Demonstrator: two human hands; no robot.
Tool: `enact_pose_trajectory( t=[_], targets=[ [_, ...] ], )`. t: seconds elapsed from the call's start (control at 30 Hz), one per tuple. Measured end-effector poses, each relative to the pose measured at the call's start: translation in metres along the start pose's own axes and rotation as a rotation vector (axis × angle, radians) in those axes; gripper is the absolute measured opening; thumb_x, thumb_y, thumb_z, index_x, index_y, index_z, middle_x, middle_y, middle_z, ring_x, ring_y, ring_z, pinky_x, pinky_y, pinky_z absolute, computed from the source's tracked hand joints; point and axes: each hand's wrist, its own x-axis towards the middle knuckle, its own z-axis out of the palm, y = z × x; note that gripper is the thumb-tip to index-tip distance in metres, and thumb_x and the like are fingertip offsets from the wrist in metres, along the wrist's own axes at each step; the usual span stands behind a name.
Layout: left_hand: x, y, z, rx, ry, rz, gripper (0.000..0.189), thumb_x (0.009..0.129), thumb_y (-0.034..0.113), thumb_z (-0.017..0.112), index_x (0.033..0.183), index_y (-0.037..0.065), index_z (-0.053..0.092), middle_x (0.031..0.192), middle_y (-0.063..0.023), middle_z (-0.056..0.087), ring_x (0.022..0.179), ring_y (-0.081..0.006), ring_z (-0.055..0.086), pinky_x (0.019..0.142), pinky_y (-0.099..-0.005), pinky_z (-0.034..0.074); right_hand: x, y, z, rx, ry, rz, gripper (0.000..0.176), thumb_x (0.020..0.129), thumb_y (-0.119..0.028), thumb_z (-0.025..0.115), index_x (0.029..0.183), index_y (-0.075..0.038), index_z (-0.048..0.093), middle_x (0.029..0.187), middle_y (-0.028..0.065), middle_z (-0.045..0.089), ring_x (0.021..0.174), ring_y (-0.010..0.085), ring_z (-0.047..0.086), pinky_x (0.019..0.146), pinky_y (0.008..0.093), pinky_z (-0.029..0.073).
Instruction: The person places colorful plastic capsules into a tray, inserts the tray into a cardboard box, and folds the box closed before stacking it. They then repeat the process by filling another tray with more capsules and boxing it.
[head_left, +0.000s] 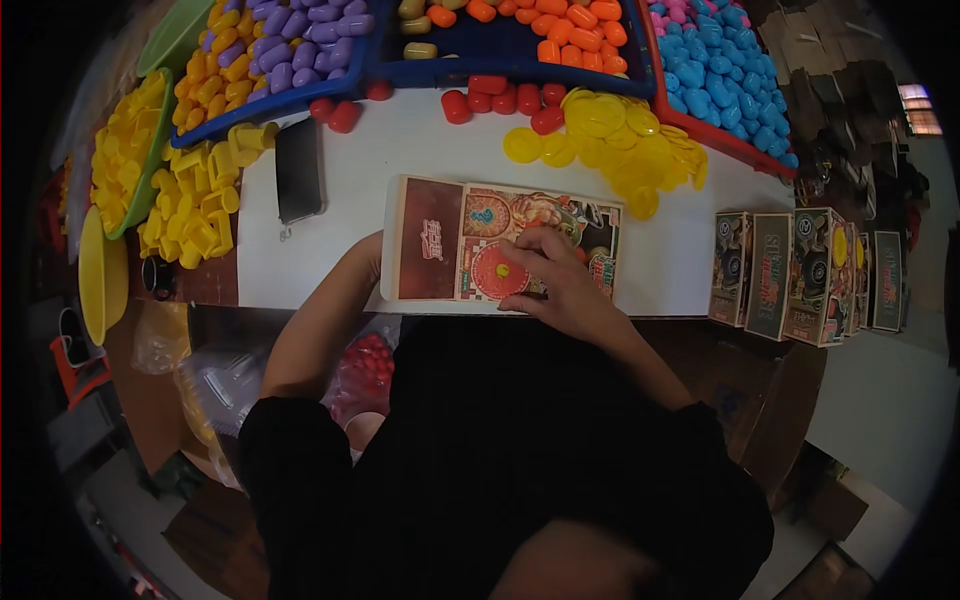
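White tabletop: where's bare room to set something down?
Bare white tabletop: right, between the printed box, yellow discs and standing boxes; left, between the dark phone and printed box. Crowded: rear, with red capsules and yellow discs; far left, with yellow pieces.

A black top [570, 440] fills the lower middle of the frame. Its 2 sleeves [290, 440] are short; both forearms [318, 335] and the right hand [562, 275] are bare.

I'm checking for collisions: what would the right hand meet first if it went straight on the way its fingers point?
Probably the dark red panel of the printed box, left of the right hand; whether it would touch or pass just above is unclear.
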Motion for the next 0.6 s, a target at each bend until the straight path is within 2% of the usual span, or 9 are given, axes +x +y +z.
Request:
enact_pose_trajectory(
  t=[0.07,0.1,0.17,0.3,0.37,0.5,0.57,0.6],
  targets=[
    [-0.001,0.006,-0.024,0.342,0.183,0.027,0.043,0.091,0.023,0.05,0.125,-0.002,0.046,0.116,-0.0162,0.057,0.098,-0.025,0.06,0.085,-0.0377,0.05,0.0,0.0,-0.001,0.021,-0.01,-0.009,0.063,0.067,-0.019,0.078,0.123,-0.006,0.051,0.112,0.0097,0.046,0.103,0.0252,0.047,0.086,0.032,0.043],
    [-0.001,0.01,-0.026,0.341,0.182,0.027,0.043,0.091,0.023,0.05,0.125,-0.002,0.046,0.116,-0.0162,0.057,0.098,-0.025,0.06,0.085,-0.0377,0.05,0.0,0.001,-0.003,0.02,-0.01,-0.008,0.063,0.067,-0.019,0.078,0.123,-0.006,0.051,0.112,0.0097,0.046,0.103,0.0252,0.047,0.086,0.032,0.043],
    [-0.001,0.016,-0.026,0.413,0.149,0.024,0.037,0.089,0.012,0.052,0.123,-0.003,0.047,0.112,-0.015,0.059,0.094,-0.0235,0.062,0.081,-0.0346,0.053,0.001,0.002,-0.008,0.025,0.01,-0.032,0.062,0.067,-0.017,0.078,0.122,-0.006,0.052,0.109,0.0097,0.046,0.102,0.025,0.047,0.083,0.0314,0.044],
    [0.013,-0.001,-0.025,0.246,0.193,0.006,0.038,0.089,0.015,0.053,0.122,-0.003,0.048,0.113,-0.0162,0.059,0.096,-0.0241,0.061,0.081,-0.0352,0.053,-0.001,0.005,-0.004,0.059,-0.003,-0.005,0.059,0.068,-0.016,0.077,0.121,-0.006,0.053,0.109,0.0099,0.047,0.101,0.0249,0.048,0.083,0.0317,0.045],
    [0.006,-0.002,0.006,-0.055,0.138,0.038,0.04,0.087,0.019,0.057,0.12,-0.003,0.05,0.113,-0.0168,0.058,0.096,-0.0243,0.061,0.082,-0.0363,0.052,0.0,0.005,-0.002,0.027,-0.022,-0.023,0.054,0.071,-0.015,0.074,0.12,-0.007,0.053,0.112,0.0102,0.046,0.102,0.0236,0.048,0.082,0.0314,0.045],
    [0.004,-0.001,-0.019,-0.031,0.073,0.039,0.043,0.086,0.023,0.058,0.121,-0.001,0.049,0.113,-0.0163,0.058,0.096,-0.0242,0.06,0.084,-0.0388,0.051,0.009,-0.003,-0.013,-0.127,0.041,-0.107,0.045,0.072,-0.013,0.073,0.114,-0.006,0.058,0.108,0.0098,0.049,0.095,0.0218,0.052,0.077,0.03,0.046],
    [-0.012,-0.003,-0.041,0.501,0.385,0.332,0.041,0.087,0.018,0.057,0.122,-0.001,0.049,0.111,-0.0142,0.059,0.094,-0.0216,0.059,0.084,-0.0358,0.049,0.025,0.007,-0.042,0.181,-0.26,0.052,0.029,0.077,-0.016,0.069,0.101,-0.001,0.063,0.094,0.0104,0.055,0.084,0.0238,0.056,0.073,0.0322,0.046],
    [-0.02,-0.005,-0.036,0.501,0.383,0.338,0.041,0.087,0.018,0.057,0.122,-0.001,0.049,0.111,-0.0142,0.059,0.094,-0.0216,0.059,0.084,-0.0358,0.049,0.037,0.021,-0.049,0.084,-0.032,0.026,0.023,0.078,-0.016,0.068,0.095,-0.001,0.064,0.087,0.0105,0.057,0.077,0.0248,0.057,0.07,0.034,0.047]
  ],
)
